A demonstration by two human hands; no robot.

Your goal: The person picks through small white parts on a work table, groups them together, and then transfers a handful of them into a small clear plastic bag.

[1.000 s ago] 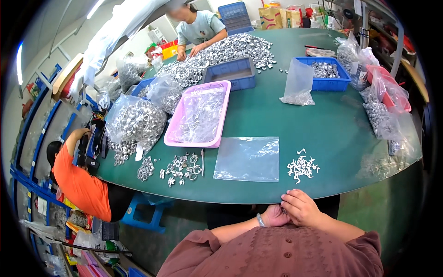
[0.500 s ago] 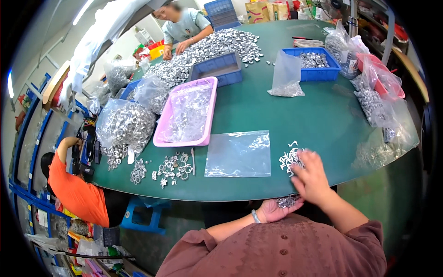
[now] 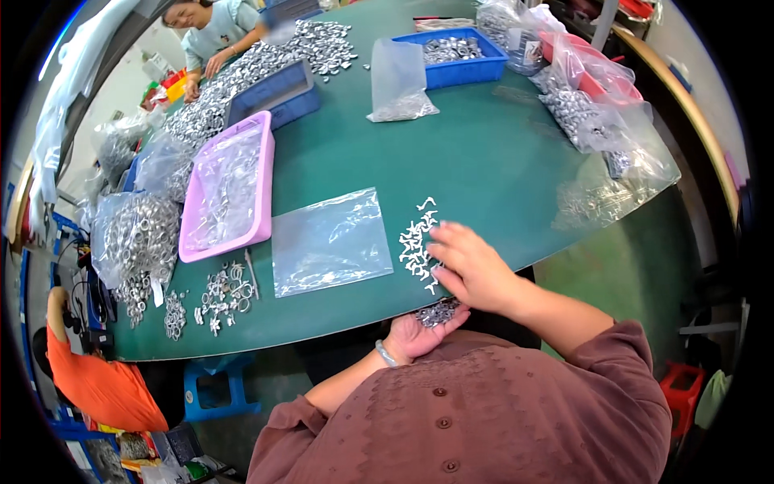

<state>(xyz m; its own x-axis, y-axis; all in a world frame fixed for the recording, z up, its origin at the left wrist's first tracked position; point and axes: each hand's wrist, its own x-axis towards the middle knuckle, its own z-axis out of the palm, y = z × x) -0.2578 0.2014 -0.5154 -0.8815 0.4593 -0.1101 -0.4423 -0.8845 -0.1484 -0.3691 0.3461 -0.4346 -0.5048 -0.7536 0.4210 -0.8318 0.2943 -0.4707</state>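
Observation:
My left hand point(image 3: 414, 339) is cupped palm up just below the table's front edge, with a heap of small grey metal parts point(image 3: 436, 313) in it. A loose pile of small, branched, silvery-white pieces point(image 3: 415, 252) lies on the green table, close to that edge. Over the pile's right side is my right hand point(image 3: 476, 270), its fingers stretched and a little apart; its fingertips touch or hover at the pieces, I cannot tell which. Left of the pile, a flat clear plastic bag point(image 3: 330, 242) lies on the table.
Farther left are a pink tray point(image 3: 262, 185) of bagged parts, loose metal rings point(image 3: 228, 294) and a bulging bag of rings point(image 3: 137, 234). A blue bin point(image 3: 463, 74) stands at the back. One person point(image 3: 222, 32) sits across; another in orange point(image 3: 101, 387) is at left.
The view has swung so the table things sit farther left. My right hand stays at the pile, which looks more spread out toward me. My left hand still holds its metal parts.

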